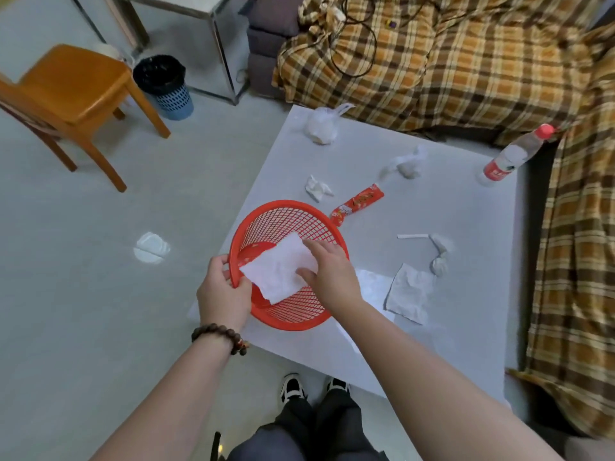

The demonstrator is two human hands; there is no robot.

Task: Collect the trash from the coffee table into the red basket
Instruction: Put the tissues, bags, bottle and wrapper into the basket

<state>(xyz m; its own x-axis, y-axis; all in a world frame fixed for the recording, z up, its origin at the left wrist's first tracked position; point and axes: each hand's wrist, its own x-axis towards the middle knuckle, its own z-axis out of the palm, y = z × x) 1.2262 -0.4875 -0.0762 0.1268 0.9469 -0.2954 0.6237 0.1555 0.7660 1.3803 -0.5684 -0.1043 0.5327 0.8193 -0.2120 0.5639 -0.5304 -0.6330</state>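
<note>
The fingers (304,272) of the right hand (327,271) pinch a white tissue (281,272) over the red basket (289,224) on the counter (432,207), while the left hand (223,289) grips its rim; best to keep the basket tilted and steady, then let go only once the tissue hangs well inside

Red mesh basket (293,304) sits tilted at the near-left edge of the pale coffee table (466,327), a flat white tissue (279,269) over its mouth. Right of it lies another tissue (411,294); farther off, a red wrapper (357,202), crumpled paper (317,188), a bottle (514,154).
</note>
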